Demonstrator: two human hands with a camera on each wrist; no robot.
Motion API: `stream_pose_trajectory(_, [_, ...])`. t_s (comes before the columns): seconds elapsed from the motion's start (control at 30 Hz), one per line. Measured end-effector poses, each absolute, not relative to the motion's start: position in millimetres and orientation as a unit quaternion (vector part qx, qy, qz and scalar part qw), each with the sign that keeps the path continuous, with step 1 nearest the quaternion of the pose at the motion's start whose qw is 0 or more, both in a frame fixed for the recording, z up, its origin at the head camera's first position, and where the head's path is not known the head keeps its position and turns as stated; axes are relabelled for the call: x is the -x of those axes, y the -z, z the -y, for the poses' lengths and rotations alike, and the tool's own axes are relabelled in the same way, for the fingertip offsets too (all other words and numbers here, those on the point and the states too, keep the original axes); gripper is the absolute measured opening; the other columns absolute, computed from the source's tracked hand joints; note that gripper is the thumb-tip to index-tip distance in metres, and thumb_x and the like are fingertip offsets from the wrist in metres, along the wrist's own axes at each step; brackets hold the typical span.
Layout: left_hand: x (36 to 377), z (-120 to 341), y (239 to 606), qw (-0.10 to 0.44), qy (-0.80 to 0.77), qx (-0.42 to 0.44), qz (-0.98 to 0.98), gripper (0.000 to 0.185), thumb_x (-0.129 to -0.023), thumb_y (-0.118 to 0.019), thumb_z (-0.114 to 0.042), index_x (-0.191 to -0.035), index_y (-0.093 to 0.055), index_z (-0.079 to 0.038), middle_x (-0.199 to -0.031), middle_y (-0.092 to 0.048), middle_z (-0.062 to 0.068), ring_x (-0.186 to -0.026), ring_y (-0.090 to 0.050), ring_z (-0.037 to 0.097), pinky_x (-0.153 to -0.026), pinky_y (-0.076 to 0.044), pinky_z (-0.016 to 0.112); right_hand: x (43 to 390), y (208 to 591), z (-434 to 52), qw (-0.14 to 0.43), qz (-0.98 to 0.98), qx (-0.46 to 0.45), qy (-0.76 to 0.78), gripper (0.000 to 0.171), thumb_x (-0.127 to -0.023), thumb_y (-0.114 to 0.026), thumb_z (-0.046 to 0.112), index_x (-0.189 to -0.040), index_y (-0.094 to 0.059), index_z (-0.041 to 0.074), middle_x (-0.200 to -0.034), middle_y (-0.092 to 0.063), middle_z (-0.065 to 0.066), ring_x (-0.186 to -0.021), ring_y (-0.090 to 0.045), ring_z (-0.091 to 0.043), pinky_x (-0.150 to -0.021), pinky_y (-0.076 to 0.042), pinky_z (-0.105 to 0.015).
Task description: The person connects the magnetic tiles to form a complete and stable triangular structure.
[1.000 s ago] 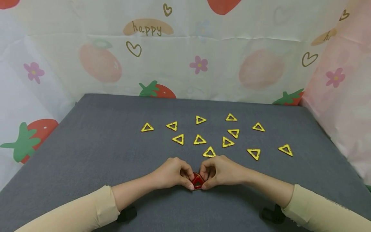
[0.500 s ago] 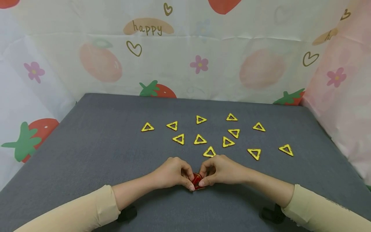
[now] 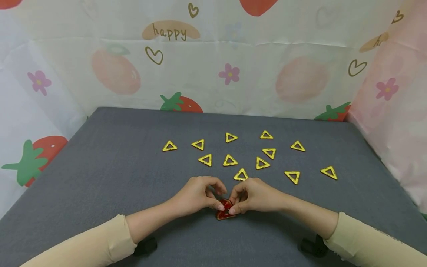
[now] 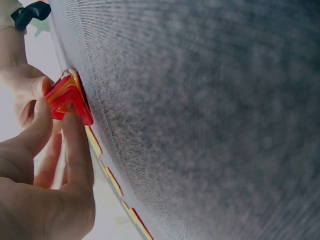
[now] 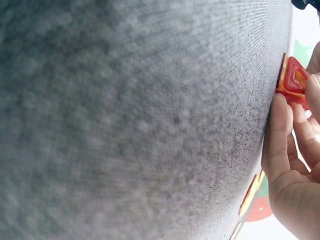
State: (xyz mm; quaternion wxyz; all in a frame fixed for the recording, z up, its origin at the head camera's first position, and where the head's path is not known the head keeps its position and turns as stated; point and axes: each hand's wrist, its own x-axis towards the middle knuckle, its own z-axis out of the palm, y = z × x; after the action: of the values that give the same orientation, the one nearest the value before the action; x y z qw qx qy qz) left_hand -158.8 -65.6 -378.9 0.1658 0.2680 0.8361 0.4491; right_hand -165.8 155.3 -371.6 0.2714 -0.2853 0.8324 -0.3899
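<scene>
A small red triangular piece with yellow edging [image 3: 224, 211] stands on the grey cloth-covered table [image 3: 110, 167] near the front middle. My left hand [image 3: 200, 194] pinches it from the left with curled fingers, and my right hand [image 3: 250, 194] pinches it from the right. In the left wrist view the red piece [image 4: 67, 97] sits at my fingertips [image 4: 72, 120] against the cloth. The right wrist view shows the red piece [image 5: 295, 82] at the frame's right edge, beside my fingers [image 5: 280, 130].
Several flat yellow triangle frames [image 3: 230, 160] lie scattered on the table beyond my hands, the nearest one [image 3: 241, 175] just behind my knuckles. A strawberry-print sheet [image 3: 213, 63] walls the table at back and sides. Dark wrist straps [image 3: 146, 245] show under my sleeves.
The red piece has tipped and shifted slightly left under my fingers. My left hand's fingers have lifted and spread a little; the right hand has stayed in place.
</scene>
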Motion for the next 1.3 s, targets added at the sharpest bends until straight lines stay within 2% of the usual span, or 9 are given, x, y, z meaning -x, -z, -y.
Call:
stream_pose_trajectory(0.1, [158.6,64.6,376.4,0.162,-0.448,-0.279,-0.834,0.026,-0.072,-0.078,-0.02,-0.097,-0.071,-0.016,-0.096,-0.07,0.001,-0.075,-0.068,0.008,-0.061,-0.052,0.02,166.0,371.7,-155.3,0.268,-0.833,0.287,0.389,0.016,-0.074,-0.076,0.035,-0.079,-0.07,0.022,-0.072,-0.07,0.001,-0.064,-0.065,-0.01,-0.057,-0.052,-0.025])
stream_pose_trajectory(0.47, [158.2,64.5,378.2,0.14,-0.423,-0.293,-0.846,0.022,-0.067,-0.082,-0.022,-0.087,-0.073,-0.02,-0.085,-0.073,-0.006,-0.081,-0.066,0.005,-0.07,-0.051,0.017,166.6,373.1,-152.9,0.254,-0.842,0.291,0.376,0.015,-0.073,-0.077,0.037,-0.078,-0.07,0.024,-0.072,-0.07,0.004,-0.063,-0.063,-0.006,-0.056,-0.051,-0.023])
stream_pose_trajectory(1.3, [160.1,66.0,381.1,0.15,-0.429,-0.284,-0.844,0.018,-0.066,-0.083,-0.022,-0.08,-0.071,-0.023,-0.083,-0.072,-0.009,-0.078,-0.063,0.006,-0.067,-0.049,0.019,166.7,373.4,-150.5,0.252,-0.84,0.294,0.379,0.011,-0.074,-0.077,0.033,-0.079,-0.072,0.025,-0.075,-0.071,0.006,-0.066,-0.065,-0.006,-0.059,-0.053,-0.024])
